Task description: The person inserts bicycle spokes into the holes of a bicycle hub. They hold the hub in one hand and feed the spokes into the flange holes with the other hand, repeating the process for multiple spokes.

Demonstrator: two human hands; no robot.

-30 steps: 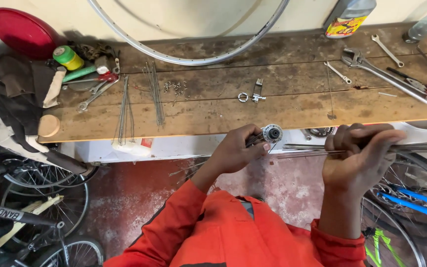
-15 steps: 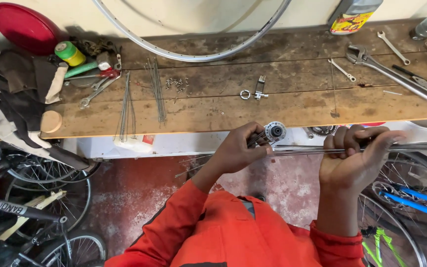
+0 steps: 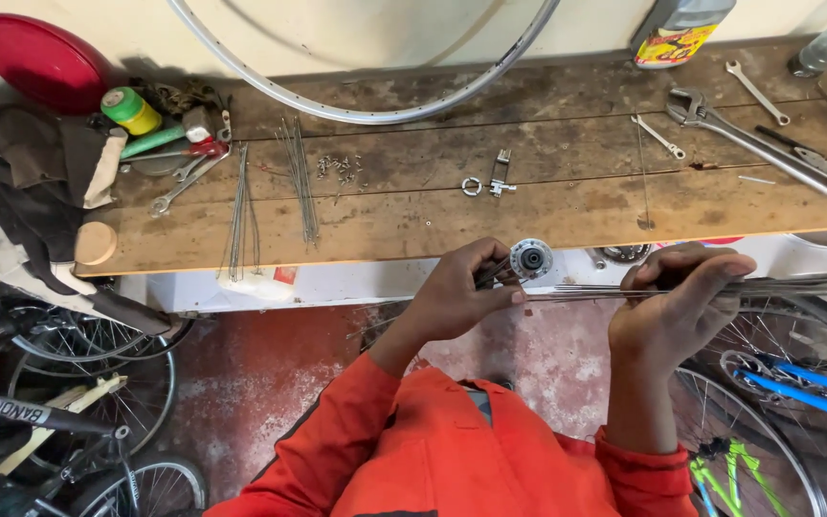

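The left hand (image 3: 457, 302) is closed around a silver bicycle wheel hub (image 3: 531, 258), whose round flange and dark axle hole peek out just past the fingertips, in front of the edge of the wooden workbench (image 3: 547, 206). The right hand (image 3: 674, 308) has its fingers curled shut over a bundle of thin steel spokes (image 3: 586, 290), which run level from the left fingertips, through the right fist, and out well beyond it over a bicycle wheel (image 3: 777, 383) standing below. The spoke ends meet the left thumb and forefinger just beside the hub flange. Lacing looks to be the step in hand, and to do it well I judge one spoke should be drawn clear of the bundle at a time, the rest kept pinched loosely so they do not fan out or drop, and the hub turned so the flange hole faces the spoke tip squarely before pushing. Beyond both hands on the bench lie more loose spokes (image 3: 301, 182), a scatter of spoke nipples (image 3: 339, 167), an adjustable wrench (image 3: 753, 139) and a bare silver rim (image 3: 366, 110).
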